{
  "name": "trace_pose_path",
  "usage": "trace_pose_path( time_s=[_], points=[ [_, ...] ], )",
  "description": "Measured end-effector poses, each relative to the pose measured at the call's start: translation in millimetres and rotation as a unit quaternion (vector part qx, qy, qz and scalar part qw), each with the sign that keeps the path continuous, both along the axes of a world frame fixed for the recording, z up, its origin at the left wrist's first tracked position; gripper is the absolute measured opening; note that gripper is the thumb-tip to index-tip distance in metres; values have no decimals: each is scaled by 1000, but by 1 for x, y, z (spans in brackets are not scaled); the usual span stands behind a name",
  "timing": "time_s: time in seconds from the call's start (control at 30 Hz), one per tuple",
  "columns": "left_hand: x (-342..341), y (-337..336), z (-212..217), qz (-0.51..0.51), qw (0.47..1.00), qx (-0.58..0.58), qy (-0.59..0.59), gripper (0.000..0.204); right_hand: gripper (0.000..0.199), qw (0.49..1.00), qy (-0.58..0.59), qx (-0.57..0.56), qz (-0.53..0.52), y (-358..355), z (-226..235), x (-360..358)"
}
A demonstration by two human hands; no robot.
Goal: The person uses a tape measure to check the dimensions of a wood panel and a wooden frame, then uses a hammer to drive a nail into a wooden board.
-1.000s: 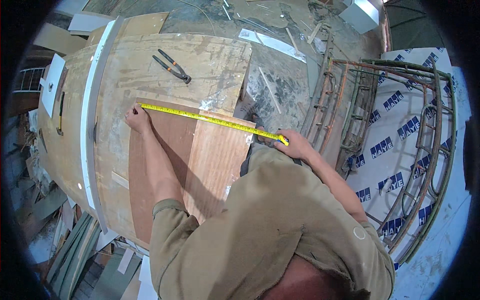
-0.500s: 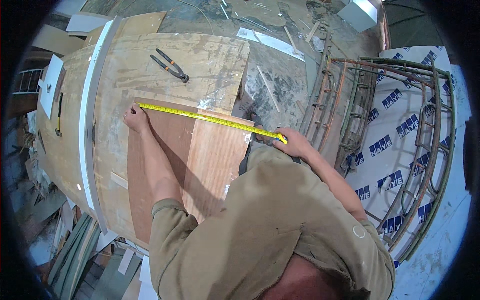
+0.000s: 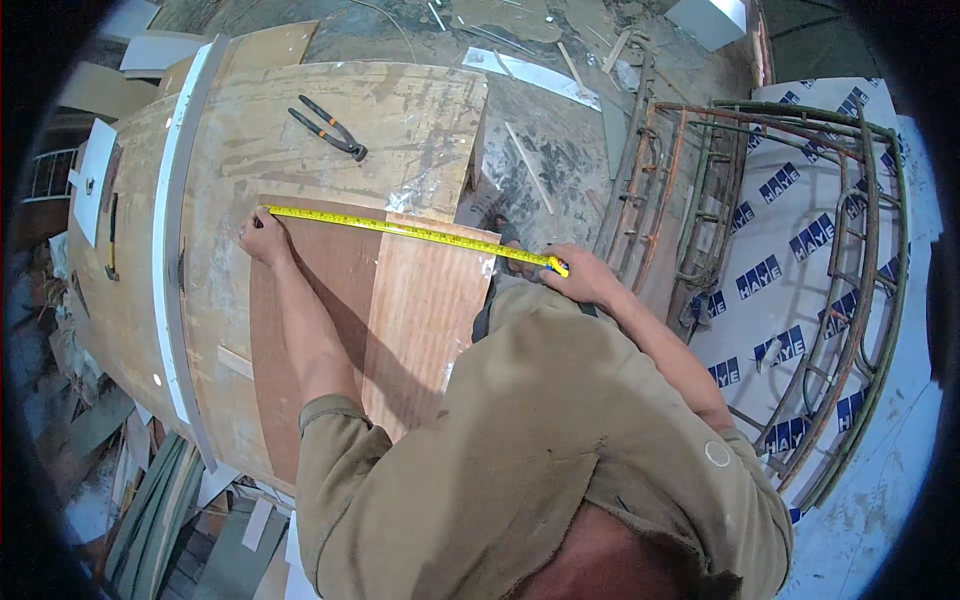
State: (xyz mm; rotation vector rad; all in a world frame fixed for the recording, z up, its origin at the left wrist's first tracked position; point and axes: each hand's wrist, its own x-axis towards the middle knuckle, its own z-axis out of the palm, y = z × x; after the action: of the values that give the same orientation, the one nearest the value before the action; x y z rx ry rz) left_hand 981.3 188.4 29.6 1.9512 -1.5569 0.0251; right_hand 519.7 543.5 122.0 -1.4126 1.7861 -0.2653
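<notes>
Head view: wooden tabletop (image 3: 410, 125) takes up most of the left half. Big white sheet with blue print (image 3: 775, 238) well off its right edge, metal frames over part of it.

Brown board (image 3: 270, 370) lies on the tabletop toward the right edge. Pale board (image 3: 425, 300) sits right of it, at that edge; can't tell if it overlaps the brown one or butts against it. Long white strip (image 3: 165, 230) crosses the left part, far edge to near edge.

Tape measure (image 3: 400, 229): yellow blade out, running across both boards just inside their far edges and on past the tabletop's right edge. Can't tell if it touches wood all along.

Pincers (image 3: 350, 149) near the far edge, handles apart. Hammer-like tool (image 3: 112, 230) by the left edge.

Left hand (image 3: 262, 238): fingers pinched on the blade's end at the brown board's far left corner. Right hand (image 3: 582, 274): fingers closed round the case, beyond the right edge.

Progress, my read: mid-measurement. Blade drawn out and lined up, both ends held. Not yet back in the case; no pencil line I can make out. Reading too small to tell.
</notes>
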Motion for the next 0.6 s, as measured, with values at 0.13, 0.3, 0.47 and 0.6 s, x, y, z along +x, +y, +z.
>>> trace_pose_path(
  time_s=[0.13, 0.3, 0.47, 0.6],
  points=[
    [1, -1, -2, -1, 1000, -8, 1, 35, 41, 1000, -3, 3, -3, 1, -1, -1],
    [3, -4, -8, -6, 1000, -15, -1, 35, 42, 1000, 3, 1, -3, 1, -1, -1],
    [17, -8, -15, 5, 1000, -17, -2, 36, 42, 1000, -11, -1, 2, 0, -1, 1],
    [-2, -6, -8, 9, 1000, 13, 6, 36, 42, 1000, 6, -7, -10, 1, 2, 0]
  ],
)
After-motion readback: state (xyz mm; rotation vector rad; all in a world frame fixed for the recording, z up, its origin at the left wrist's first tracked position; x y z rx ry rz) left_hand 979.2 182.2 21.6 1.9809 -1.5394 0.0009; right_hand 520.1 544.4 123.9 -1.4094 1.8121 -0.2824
